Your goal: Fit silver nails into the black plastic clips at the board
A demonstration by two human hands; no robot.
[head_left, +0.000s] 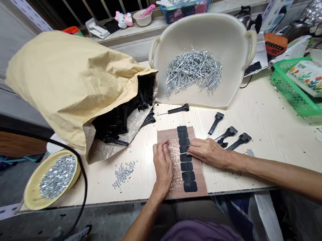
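A brown board (196,178) lies at the table's front edge with a column of several black pads (187,166) down its middle and small silver bits scattered on its left part. My left hand (163,166) rests on the board's left side, fingers curled, pinching at the silver bits; what it holds is too small to see. My right hand (208,152) lies on the board's right edge, fingers pressed together on a thin metal pin at the pads. Several black-handled pieces (227,133) lie just right of it.
A tan sack (65,81) spills black parts at the left. A cream tub (205,52) holds a heap of silver nails (193,71). A yellow bowl (31,191) of silver washers sits at the front left, loose washers (123,172) nearby. A green basket (295,96) stands at the right.
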